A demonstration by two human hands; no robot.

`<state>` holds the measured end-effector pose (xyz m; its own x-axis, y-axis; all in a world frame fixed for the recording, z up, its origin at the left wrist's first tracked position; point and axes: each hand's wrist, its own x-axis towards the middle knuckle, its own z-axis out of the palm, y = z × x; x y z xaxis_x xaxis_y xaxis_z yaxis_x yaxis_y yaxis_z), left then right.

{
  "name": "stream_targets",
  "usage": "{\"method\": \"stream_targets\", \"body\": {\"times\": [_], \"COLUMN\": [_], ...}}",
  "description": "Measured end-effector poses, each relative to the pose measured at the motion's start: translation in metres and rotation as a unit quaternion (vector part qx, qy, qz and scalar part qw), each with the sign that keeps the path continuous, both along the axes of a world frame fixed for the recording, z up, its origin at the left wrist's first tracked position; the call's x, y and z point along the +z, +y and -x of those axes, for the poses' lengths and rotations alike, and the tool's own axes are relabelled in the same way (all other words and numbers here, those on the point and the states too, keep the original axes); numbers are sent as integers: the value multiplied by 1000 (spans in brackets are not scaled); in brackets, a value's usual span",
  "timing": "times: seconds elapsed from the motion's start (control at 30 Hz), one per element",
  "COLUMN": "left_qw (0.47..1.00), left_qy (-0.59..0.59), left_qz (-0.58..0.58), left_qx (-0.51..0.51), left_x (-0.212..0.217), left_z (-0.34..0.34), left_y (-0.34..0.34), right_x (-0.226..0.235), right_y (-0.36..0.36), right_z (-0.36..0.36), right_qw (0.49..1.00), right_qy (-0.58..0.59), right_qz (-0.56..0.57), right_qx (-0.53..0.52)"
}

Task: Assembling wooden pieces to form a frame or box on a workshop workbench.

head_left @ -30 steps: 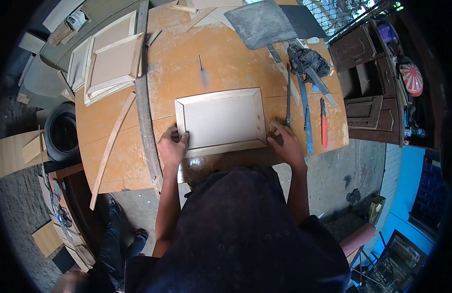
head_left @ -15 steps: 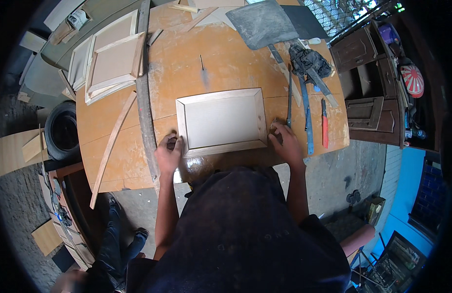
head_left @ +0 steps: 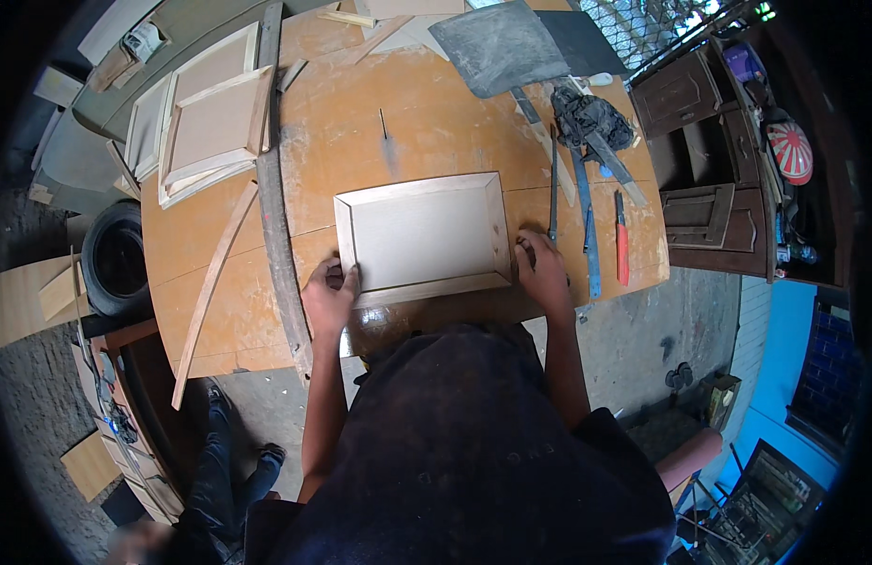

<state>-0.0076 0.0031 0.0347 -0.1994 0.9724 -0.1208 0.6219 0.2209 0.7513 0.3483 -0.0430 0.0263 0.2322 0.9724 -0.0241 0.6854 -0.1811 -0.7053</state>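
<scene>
Two hands rest on a pale wooden panel that lies flat on the orange-brown table, near its front edge. The left hand lies on the panel's near left corner, fingers curled over the frame edge and pressing on it. The right hand sits at the near right corner, fingers spread against the side of the frame. Neither hand lifts the panel; both are clamped against its edges.

The panel has a raised mitred border around a flat sunken middle. Just beside the right hand, long metal tools lie in a row on the table, among them a red-handled one. Farther back a dark cloth is bunched by a grey sheet. At the far left of the table a stack of similar panels leans together, well apart from the one in hand. A thin curved strip of wood and a dark curved strip lie left of the panel. A black tyre lies on the ground beside the table's left edge, and dark brown cabinet doors stand to the right.
</scene>
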Motion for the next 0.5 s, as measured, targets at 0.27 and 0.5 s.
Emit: {"method": "stream_targets", "body": {"times": [0.27, 0.5], "left_qw": [999, 1000], "left_qy": [21, 12], "left_qz": [-35, -4], "left_qx": [-15, -17], "left_x": [7, 14], "left_z": [-7, -13], "left_y": [13, 29], "right_x": [-9, -8], "right_y": [34, 71], "right_z": [9, 6], "right_qw": [999, 1000], "right_qy": [-13, 11], "right_qz": [-34, -13], "right_qx": [-24, -13]}}
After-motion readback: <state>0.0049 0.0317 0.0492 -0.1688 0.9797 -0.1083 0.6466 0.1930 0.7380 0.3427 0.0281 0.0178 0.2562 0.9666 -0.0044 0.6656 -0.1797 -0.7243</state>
